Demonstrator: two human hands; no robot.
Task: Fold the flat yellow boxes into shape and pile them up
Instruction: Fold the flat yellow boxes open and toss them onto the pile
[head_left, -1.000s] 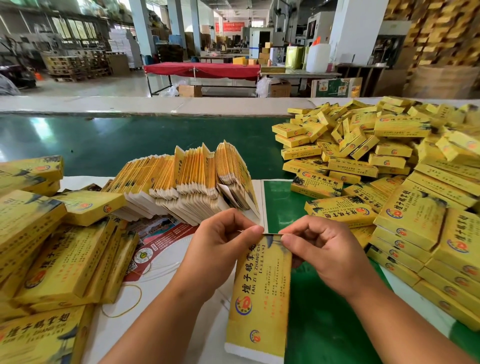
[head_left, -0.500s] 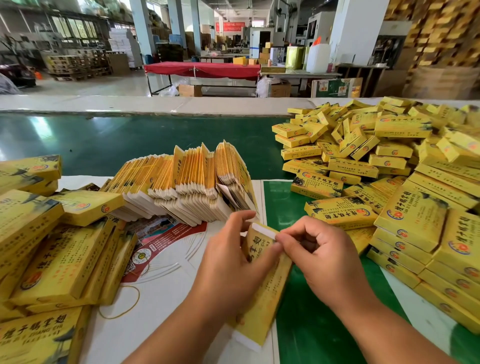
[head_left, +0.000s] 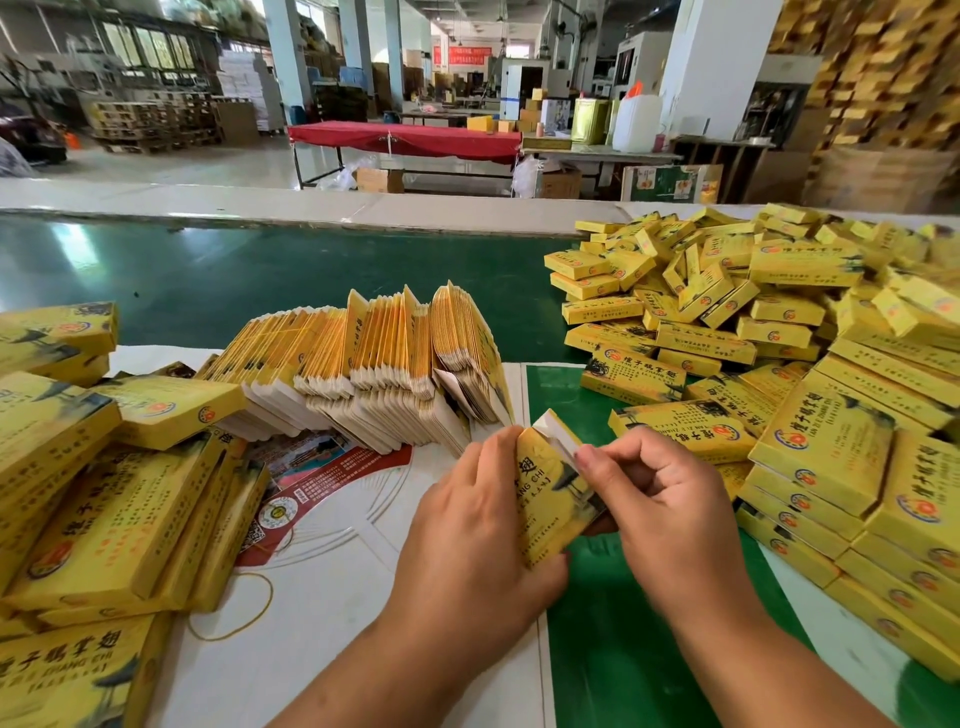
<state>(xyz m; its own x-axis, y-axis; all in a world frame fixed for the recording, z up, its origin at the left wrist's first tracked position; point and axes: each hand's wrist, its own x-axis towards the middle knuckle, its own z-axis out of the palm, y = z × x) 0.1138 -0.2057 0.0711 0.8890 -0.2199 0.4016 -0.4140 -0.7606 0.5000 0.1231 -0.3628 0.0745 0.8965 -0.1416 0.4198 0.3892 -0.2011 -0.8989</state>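
Note:
Between my hands is one yellow box (head_left: 550, 493), tilted, partly opened into shape, its white end flap sticking up at the far end. My left hand (head_left: 467, 525) wraps round its left side and covers its near half. My right hand (head_left: 660, 499) pinches the far flap with thumb and forefinger. Behind my hands, a row of flat yellow boxes (head_left: 363, 364) stands on edge. At the right lies a big loose pile of folded yellow boxes (head_left: 779, 338).
More folded yellow boxes (head_left: 104, 493) are heaped at the left. A printed red and white sheet (head_left: 322, 467) and a rubber band (head_left: 234, 608) lie on the white board. The green belt (head_left: 260, 280) runs behind. The factory floor with a red table lies beyond.
The flat box has swung up from lying lengthwise toward me and is being squared open. My left hand has slid down over its side, and the right now pinches the end flap.

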